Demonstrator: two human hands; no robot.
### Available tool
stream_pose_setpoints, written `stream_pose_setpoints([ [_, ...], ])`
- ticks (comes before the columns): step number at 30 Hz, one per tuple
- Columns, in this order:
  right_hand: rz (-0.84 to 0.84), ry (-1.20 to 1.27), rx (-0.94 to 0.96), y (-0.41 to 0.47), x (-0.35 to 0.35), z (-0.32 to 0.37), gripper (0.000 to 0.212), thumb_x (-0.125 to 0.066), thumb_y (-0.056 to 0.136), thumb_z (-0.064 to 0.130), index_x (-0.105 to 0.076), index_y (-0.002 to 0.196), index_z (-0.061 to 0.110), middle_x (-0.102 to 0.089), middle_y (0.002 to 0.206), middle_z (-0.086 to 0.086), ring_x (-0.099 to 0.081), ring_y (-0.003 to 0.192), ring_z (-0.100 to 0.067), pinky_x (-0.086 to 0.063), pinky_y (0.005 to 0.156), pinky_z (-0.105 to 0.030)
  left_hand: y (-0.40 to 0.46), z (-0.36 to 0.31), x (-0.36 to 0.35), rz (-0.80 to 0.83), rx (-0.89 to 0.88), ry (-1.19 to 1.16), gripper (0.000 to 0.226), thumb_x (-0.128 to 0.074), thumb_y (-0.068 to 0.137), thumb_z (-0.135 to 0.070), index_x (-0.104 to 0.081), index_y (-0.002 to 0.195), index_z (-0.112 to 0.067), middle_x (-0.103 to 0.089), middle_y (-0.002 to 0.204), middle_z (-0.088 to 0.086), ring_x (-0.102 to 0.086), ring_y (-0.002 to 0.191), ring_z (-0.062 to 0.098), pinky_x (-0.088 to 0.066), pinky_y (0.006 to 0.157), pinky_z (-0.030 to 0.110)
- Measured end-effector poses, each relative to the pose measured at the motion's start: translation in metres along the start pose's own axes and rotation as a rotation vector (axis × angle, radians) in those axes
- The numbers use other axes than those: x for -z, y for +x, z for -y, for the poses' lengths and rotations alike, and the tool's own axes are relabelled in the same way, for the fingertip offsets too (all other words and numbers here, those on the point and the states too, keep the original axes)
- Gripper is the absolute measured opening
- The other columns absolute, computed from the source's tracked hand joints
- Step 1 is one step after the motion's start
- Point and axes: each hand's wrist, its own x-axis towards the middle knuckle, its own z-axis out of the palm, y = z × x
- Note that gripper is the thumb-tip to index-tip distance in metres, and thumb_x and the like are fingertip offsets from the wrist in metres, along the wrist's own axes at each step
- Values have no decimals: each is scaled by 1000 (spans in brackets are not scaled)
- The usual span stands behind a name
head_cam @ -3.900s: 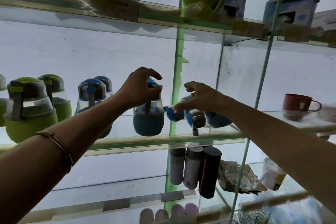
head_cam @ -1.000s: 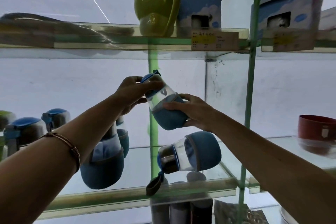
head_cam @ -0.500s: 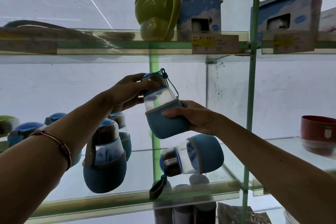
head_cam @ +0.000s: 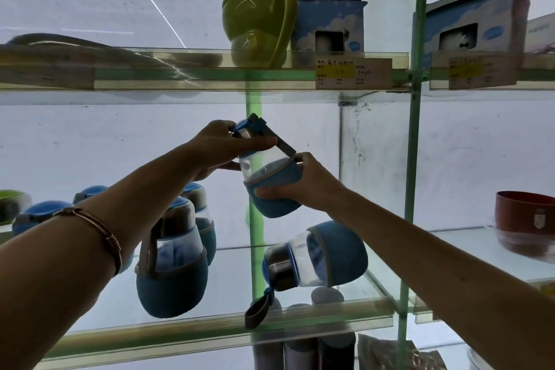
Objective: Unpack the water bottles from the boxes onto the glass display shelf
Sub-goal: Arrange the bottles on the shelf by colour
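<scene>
Held bottle (head_cam: 271, 186): in mid-air above the glass shelf (head_cam: 210, 330), long axis tilted, cap up-left.
Left hand (head_cam: 222, 149): grip curled round the cap end.
Right hand (head_cam: 303, 186): grip clamped on the blue sleeve, nearer the base.
Lying bottle (head_cam: 318, 252): on its side directly below, cap leftward.
Next, likely: upright, then down beside it.

Both arms reach up to mid-frame, left hand (head_cam: 223, 146) pinching up top, right hand (head_cam: 303, 182) cupped lower, fingers (head_cam: 267, 193) curled.
</scene>
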Motion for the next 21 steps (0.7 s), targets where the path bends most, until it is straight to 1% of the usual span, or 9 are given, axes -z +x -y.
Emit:
stream_pose_setpoints([
  [2,155,87,-41,-1,11,0,80,-86,65,29,-40,129,15,-55,114,1,-57,106,-16,-55,85,-34,-2,1,5,40,-37,-1,64,-83,58,-39,-64,112,-11,-69,105,7,-65,102,21,-54,89,38],
  [5,312,49,-49,-2,18,1,68,-82,71,20,-45,127,16,-57,119,-5,-58,109,-23,-55,90,-42,-6,5,9,147,-98,-30,77,-90,43,-43,-66,110,-14,-71,102,6,-66,102,22,-53,90,42],
  [7,303,-3,-6,-1,17,2,64,-83,69,22,-48,123,16,-59,117,-5,-58,107,-23,-53,91,-43,-6,9,8,190,-128,-69,83,-91,36,-46,-67,109,-16,-70,103,9,-66,102,25,-55,88,40],
  [10,208,-40,45,4,14,2,58,-85,66,27,-54,114,17,-61,108,0,-59,101,-19,-52,86,-36,-5,8,10,223,-135,-79,82,-91,34,-50,-66,107,-23,-70,103,7,-66,103,24,-55,87,36],
  [12,183,-34,45,8,12,1,65,-87,62,30,-54,116,16,-62,109,1,-60,100,-18,-52,87,-36,-4,5,14,280,-92,-62,92,-90,32,-55,-62,114,-24,-69,109,7,-65,106,22,-54,88,36],
  [14,182,-29,23,11,12,-3,75,-88,60,32,-51,123,16,-61,113,1,-59,102,-17,-52,89,-37,-6,4,18,317,-58,-53,96,-88,36,-58,-58,121,-26,-68,113,7,-65,107,23,-52,90,39],
  [16,188,-37,14,12,12,-5,77,-87,62,30,-47,126,18,-58,114,2,-57,103,-15,-51,90,-34,-8,5,18,308,-36,-56,89,-84,47,-58,-56,125,-25,-68,113,8,-65,106,25,-52,90,40],
  [19,206,-53,5,13,9,-7,80,-87,62,31,-45,129,18,-56,117,1,-57,105,-17,-51,91,-37,-9,4,13,246,-24,1,59,-72,70,-37,-55,125,-23,-67,112,9,-66,103,25,-55,85,36],
  [21,225,-49,-4,14,7,-7,85,-88,60,33,-43,131,18,-54,119,1,-55,108,-18,-51,92,-38,-6,3,10,214,-14,39,53,-70,75,-24,-54,125,-21,-66,111,9,-66,99,20,-56,78,31],
])
